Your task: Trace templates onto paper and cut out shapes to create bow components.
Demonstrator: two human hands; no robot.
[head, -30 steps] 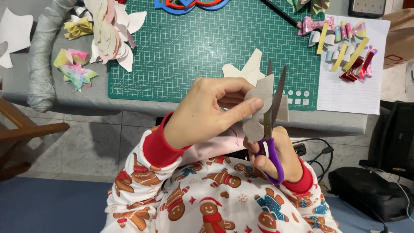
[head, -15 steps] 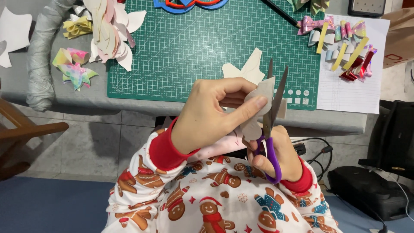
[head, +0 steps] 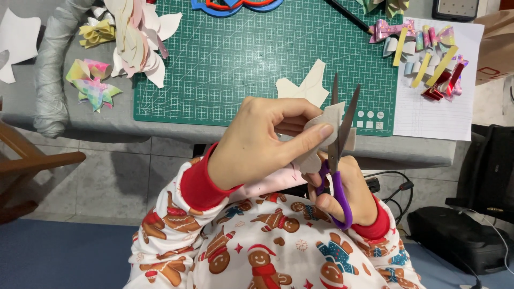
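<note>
My left hand [head: 262, 140] pinches a small pale paper piece [head: 321, 136] between thumb and fingers, held in front of the table edge. My right hand [head: 345, 190] grips purple-handled scissors [head: 338, 160]; their blades [head: 342, 115] point up and stand apart around the paper's right side. A cream cut-out shape [head: 306, 85] lies on the green cutting mat [head: 241, 59] just behind the scissors' tips.
A stack of paper cut-outs [head: 140, 37] and colourful paper bows [head: 92, 80] lie at the mat's left. Ribbon strips and bows [head: 428, 51] rest on a white sheet [head: 433, 112] at right. A black bag [head: 460, 235] and cables sit on the floor.
The scissor blades have opened a little wider around the paper. Both hands stay in about the same place.
</note>
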